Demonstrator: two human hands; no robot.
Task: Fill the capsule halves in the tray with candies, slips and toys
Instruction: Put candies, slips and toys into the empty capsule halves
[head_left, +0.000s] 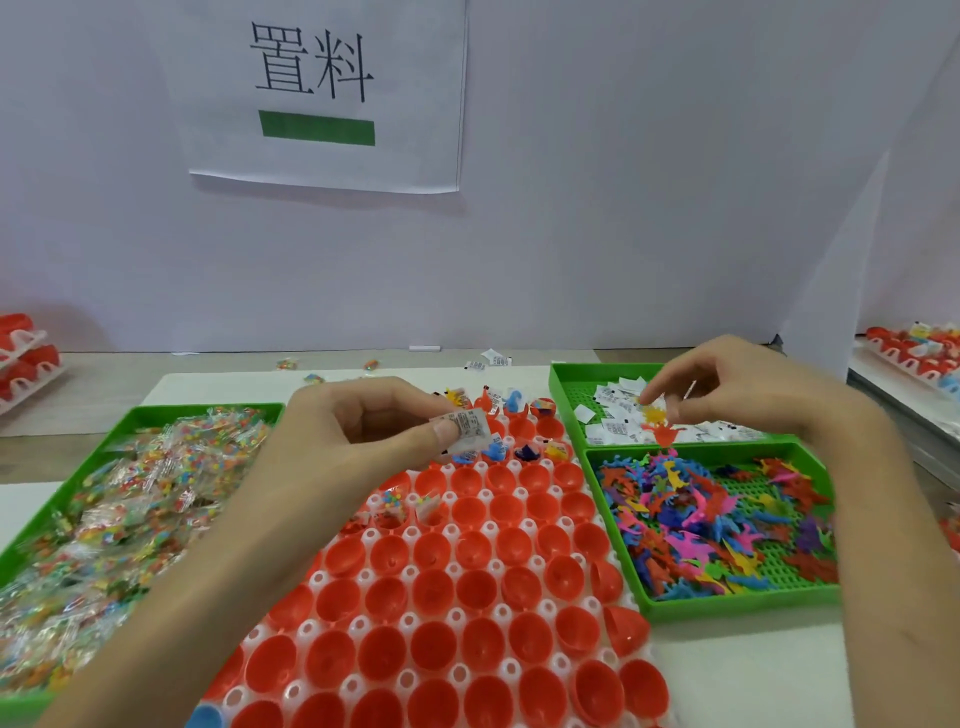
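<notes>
One candy bin (137, 415), green and heaped with clear packets of coloured candies (104, 519), lies at the left of the table, just beside the tray (451, 530). Behind it, at the far-left edge, stand stacked red-and-white racks (21, 353). On the wall above hangs a white sign (332, 156) with two black characters and a green bar.

The left hand (363, 426) hovers over the tray's far rows with its fingers curled, thumb and forefinger pinching a white printed slip (470, 428). Below it, the white tray carries rows of red capsule halves (431, 644), open side up. Those in the farthest rows hold small toys and slips, a few near the left wrist hold candy packets (392, 506), and the nearer rows hold nothing. A blue half (205, 717) shows at the bottom edge.

The right hand (737, 395) hangs over the wall between two green bins to the tray's right. Its forefinger is stretched out while the other fingers pinch an orange toy (661, 435). A yellow toy (653, 414) sits at the fingertips just above it, though whether it is held cannot be told. The far slip bin (563, 395) holds white slips, and the near toy bin (727, 605) holds a mix of coloured toys. More red racks (914, 348) stand at the far right.
</notes>
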